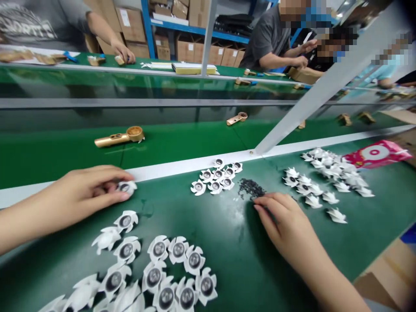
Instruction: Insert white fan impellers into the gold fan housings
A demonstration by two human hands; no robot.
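Note:
My left hand (97,190) grips a small white fan wheel (127,187) between thumb and fingers, just above the green tabletop. At the edge of a pile of tiny black parts (250,188), my right hand (284,221) has its thumb and fingertips drawn together; whatever is between them is too small to make out. A cluster of white fan wheels (217,174) with dark round hubs lies left of the pile. More fan wheels (167,296) spread over the near left, some hub up and some turned over. Another group of fan wheels (338,169) sits to the right.
A white rail (169,170) and slanted post (312,86) separate my table from a green belt (182,141) carrying gold shower-head-like handles (117,138). A pink packet (377,154) lies at right, a cardboard box (386,277) below it. Other people work across the belt.

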